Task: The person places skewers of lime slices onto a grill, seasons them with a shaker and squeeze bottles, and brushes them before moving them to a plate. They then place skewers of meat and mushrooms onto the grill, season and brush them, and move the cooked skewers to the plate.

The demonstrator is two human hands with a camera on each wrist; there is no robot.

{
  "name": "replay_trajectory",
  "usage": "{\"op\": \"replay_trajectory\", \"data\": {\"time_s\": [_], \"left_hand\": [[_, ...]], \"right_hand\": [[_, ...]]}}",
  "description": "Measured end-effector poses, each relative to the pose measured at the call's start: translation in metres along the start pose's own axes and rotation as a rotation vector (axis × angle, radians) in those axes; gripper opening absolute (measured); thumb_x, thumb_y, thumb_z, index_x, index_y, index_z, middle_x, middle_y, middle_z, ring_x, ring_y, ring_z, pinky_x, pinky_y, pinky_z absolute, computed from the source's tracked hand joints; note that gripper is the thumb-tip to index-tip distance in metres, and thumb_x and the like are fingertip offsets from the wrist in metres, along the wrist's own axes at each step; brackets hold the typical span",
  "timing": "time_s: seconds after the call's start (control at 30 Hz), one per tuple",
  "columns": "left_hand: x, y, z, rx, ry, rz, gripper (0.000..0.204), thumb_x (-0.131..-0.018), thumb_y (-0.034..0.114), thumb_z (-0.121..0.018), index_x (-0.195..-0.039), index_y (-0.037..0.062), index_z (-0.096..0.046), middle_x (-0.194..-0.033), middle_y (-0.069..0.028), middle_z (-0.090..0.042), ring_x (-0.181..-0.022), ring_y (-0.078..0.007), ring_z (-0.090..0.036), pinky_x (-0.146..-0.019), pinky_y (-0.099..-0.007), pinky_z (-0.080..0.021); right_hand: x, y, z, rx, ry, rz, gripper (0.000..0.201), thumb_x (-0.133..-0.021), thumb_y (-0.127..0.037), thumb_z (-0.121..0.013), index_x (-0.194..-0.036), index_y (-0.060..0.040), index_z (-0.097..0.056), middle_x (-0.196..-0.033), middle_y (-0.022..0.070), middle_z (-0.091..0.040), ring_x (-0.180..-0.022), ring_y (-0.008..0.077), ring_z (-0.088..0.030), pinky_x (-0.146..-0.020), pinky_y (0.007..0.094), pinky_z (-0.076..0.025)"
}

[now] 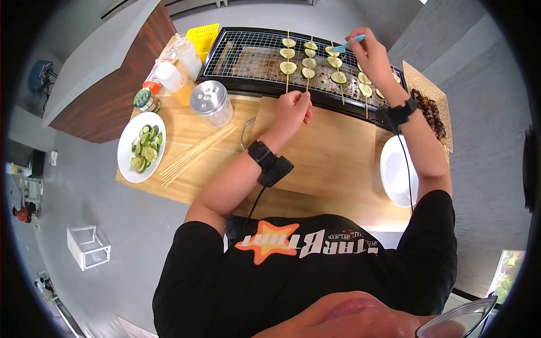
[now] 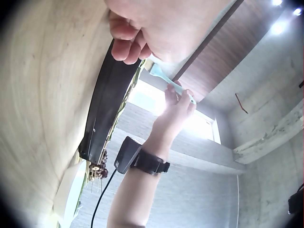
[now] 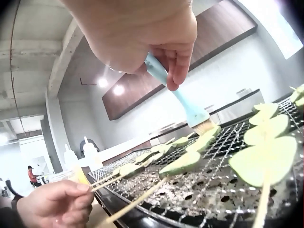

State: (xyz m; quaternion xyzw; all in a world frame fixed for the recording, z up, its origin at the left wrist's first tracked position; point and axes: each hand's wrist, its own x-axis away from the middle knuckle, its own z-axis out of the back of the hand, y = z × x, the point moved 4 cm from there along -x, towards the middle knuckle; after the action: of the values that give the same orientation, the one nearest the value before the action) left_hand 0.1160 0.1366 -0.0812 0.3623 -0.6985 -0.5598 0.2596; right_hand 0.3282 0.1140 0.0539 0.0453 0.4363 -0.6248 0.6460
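Observation:
My right hand (image 1: 369, 53) grips a light blue basting brush (image 1: 348, 44), whose bristles (image 3: 206, 126) are on the far slice of a skewer of green-rimmed slices (image 1: 335, 62). That skewer lies on the wire rack of a black grill (image 1: 248, 59). At the grill's near edge my left hand (image 1: 294, 110) pinches the bare stick end of a neighbouring skewer (image 1: 308, 73); the right wrist view shows thumb and finger on the stick (image 3: 102, 183). Another skewer (image 1: 288, 54) lies left of it, and more sliced skewers (image 1: 364, 84) lie to the right.
Left on the wooden table are a bowl of slices (image 1: 160, 147), bare sticks (image 1: 197, 152), a metal-lidded shaker jar (image 1: 211, 101), squeeze bottles (image 1: 189, 56) and a yellow basket (image 1: 209, 38). A white bowl (image 1: 394, 172) and a board (image 1: 442, 84) with dark skewered food stand right.

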Motion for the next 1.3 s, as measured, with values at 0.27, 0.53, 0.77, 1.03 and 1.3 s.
{"op": "replay_trajectory", "data": {"time_s": [0.27, 0.53, 0.77, 1.03, 1.3], "left_hand": [[0.004, 0.003, -0.001, -0.069, -0.039, 0.043, 0.033, -0.095, 0.031, -0.051, -0.074, 0.0051, -0.055, -0.060, -0.0039, -0.057, -0.048, -0.0088, -0.053, -0.045, -0.0211, -0.040], [0.027, 0.007, -0.004, -0.062, -0.315, 0.454, 0.041, -0.097, 0.040, -0.044, -0.086, 0.0031, -0.056, -0.071, -0.0083, -0.062, -0.059, -0.0158, -0.061, -0.053, -0.0236, -0.046], [0.038, 0.010, -0.069, 0.439, -0.429, 0.568, 0.045, -0.100, 0.039, -0.036, -0.115, -0.0013, -0.050, -0.100, -0.0166, -0.064, -0.093, -0.0266, -0.064, -0.080, -0.0345, -0.053], [0.006, -0.018, -0.087, 0.536, -0.131, 0.537, 0.033, -0.099, 0.032, -0.043, -0.104, 0.0029, -0.057, -0.091, -0.0101, -0.065, -0.080, -0.0184, -0.064, -0.064, -0.0242, -0.052], [0.004, -0.008, -0.092, 0.472, -0.024, 0.402, 0.021, -0.095, 0.025, -0.051, -0.083, 0.0084, -0.057, -0.076, -0.0059, -0.064, -0.066, -0.0124, -0.059, -0.052, -0.0193, -0.045]], "right_hand": [[0.039, -0.042, 0.023, -0.050, -0.075, -0.092, 0.014, -0.092, -0.013, -0.056, -0.100, -0.0022, -0.052, -0.084, 0.0074, -0.068, -0.063, 0.0083, -0.057, -0.058, 0.0237, -0.046], [0.107, -0.098, 0.118, -0.435, 0.117, -0.081, 0.012, -0.096, -0.008, -0.050, -0.107, -0.0017, -0.050, -0.096, 0.0112, -0.065, -0.088, 0.0128, -0.062, -0.072, 0.0244, -0.051], [0.178, -0.096, 0.182, -0.401, 0.315, -0.095, 0.011, -0.095, -0.008, -0.048, -0.105, -0.0026, -0.047, -0.094, 0.0171, -0.064, -0.072, 0.0130, -0.056, -0.066, 0.0248, -0.048], [0.223, -0.076, 0.232, -0.405, 0.415, -0.091, 0.013, -0.096, -0.011, -0.047, -0.106, -0.0023, -0.045, -0.092, 0.0192, -0.062, -0.070, 0.0153, -0.056, -0.066, 0.0257, -0.047], [0.244, -0.053, 0.259, -0.409, 0.429, -0.113, 0.013, -0.096, -0.010, -0.046, -0.106, -0.0015, -0.046, -0.092, 0.0199, -0.061, -0.069, 0.0156, -0.055, -0.065, 0.0256, -0.046]]}}
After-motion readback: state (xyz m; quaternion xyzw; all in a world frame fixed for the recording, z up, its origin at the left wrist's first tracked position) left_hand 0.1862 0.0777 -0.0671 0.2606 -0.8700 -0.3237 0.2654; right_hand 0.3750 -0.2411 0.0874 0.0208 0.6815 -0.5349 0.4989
